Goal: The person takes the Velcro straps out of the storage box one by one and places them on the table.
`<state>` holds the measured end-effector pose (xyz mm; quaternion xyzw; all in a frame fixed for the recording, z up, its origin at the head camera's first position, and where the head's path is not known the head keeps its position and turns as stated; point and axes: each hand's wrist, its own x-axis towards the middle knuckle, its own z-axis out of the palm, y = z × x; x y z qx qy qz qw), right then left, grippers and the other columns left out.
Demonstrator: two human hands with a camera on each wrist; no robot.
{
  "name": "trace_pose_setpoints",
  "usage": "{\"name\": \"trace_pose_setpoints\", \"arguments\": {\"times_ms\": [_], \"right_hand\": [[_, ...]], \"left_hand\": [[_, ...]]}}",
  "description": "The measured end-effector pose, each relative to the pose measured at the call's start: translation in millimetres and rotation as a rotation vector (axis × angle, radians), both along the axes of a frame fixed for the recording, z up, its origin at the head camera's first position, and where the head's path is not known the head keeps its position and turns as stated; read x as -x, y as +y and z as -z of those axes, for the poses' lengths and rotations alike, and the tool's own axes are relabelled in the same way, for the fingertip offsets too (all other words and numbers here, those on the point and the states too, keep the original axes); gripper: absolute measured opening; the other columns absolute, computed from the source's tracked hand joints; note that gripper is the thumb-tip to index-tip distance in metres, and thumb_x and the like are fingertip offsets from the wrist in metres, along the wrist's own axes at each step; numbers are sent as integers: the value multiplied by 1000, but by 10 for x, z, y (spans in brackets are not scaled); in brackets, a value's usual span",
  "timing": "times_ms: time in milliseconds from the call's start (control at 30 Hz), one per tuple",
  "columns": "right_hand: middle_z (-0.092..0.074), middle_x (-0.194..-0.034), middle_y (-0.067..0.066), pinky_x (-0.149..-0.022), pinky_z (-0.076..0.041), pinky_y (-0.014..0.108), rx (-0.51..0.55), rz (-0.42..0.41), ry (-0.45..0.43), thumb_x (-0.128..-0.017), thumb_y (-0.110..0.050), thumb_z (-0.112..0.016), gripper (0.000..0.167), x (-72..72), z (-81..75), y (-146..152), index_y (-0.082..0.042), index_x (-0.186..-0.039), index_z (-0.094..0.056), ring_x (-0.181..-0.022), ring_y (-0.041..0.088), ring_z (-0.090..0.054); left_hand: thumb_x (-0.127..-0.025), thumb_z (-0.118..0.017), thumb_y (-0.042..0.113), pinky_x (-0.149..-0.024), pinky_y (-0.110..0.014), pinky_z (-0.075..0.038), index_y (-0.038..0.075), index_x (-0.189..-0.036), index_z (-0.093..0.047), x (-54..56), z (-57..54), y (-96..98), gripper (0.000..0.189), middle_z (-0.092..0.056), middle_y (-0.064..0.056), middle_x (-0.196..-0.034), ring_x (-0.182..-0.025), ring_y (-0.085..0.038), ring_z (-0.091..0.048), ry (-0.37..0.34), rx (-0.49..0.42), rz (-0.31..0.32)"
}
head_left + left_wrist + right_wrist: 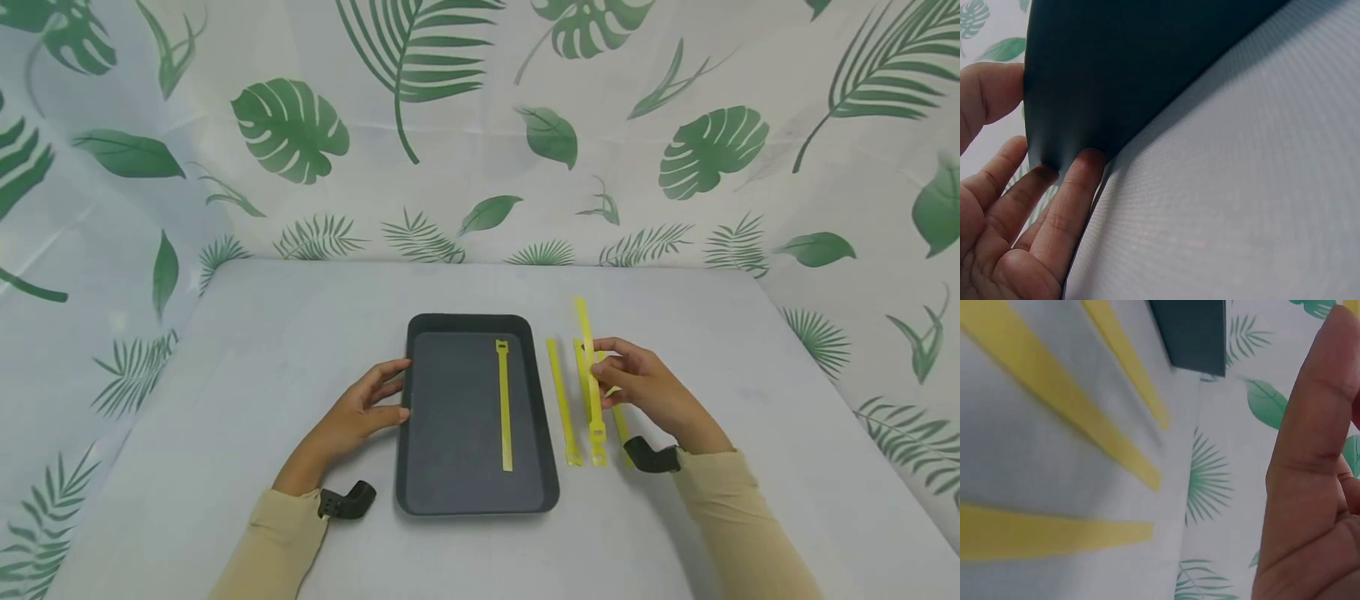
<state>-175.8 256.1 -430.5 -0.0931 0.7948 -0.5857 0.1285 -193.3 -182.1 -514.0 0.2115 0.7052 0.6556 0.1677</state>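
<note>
A dark grey rectangular tray (453, 425) lies on the table with one yellow cable strap (505, 408) lengthwise in its right half. My left hand (367, 408) rests against the tray's left side; in the left wrist view its fingertips (1088, 162) touch the outer wall. Right of the tray, my right hand (637, 383) pinches another yellow cable strap (595, 408) between thumb and fingers, its slotted head toward me. Beneath and beside that hand, three more yellow straps (561, 400) lie on the table, partly covered in the head view; the right wrist view shows their plain ends (1072, 394).
The white table (300, 333) reaches back to a hanging cloth (450, 183) printed with green leaves, which also rises along both sides. A black wrist device (348, 502) sits on the left wrist and another (651, 457) on the right.
</note>
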Motion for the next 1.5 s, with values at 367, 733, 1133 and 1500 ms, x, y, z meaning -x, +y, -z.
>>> {"name": "trace_pose_setpoints", "arguments": {"times_ms": [367,733,1133,1500], "right_hand": [[-65,-89,2,-71,-63,29,-15,37,-28,-110,-5,-61,42,-41,67,257,14,-144,-46,-78,15,-66],[-67,-90,3,-73,-62,29,-92,51,-82,-110,-8,-61,37,-58,61,533,15,-136,-50,-81,15,-66],[-65,-90,2,-75,-62,29,-153,34,-223,-109,-9,-64,26,-30,98,805,9,-127,-57,-81,14,-64],[-66,-89,5,-71,-61,29,-234,44,-316,-107,-12,-66,30,-1,145,855,9,-128,-57,-79,15,-65]], "left_hand": [[-102,-72,6,-109,-29,-52,2,-166,-36,-5,15,-4,73,-29,-25,-174,-158,-51,-29,2,26,-8],[-103,-71,5,-108,-26,-51,-1,-165,-35,6,40,4,72,-28,-28,-173,-157,-52,-30,30,25,1],[-102,-71,4,-107,-26,-52,-1,-165,-36,-7,40,7,73,-28,-26,-174,-157,-52,-30,16,26,-13],[-102,-72,4,-107,-26,-52,1,-166,-37,-8,57,2,73,-28,-25,-174,-158,-51,-30,6,22,-18]]}}
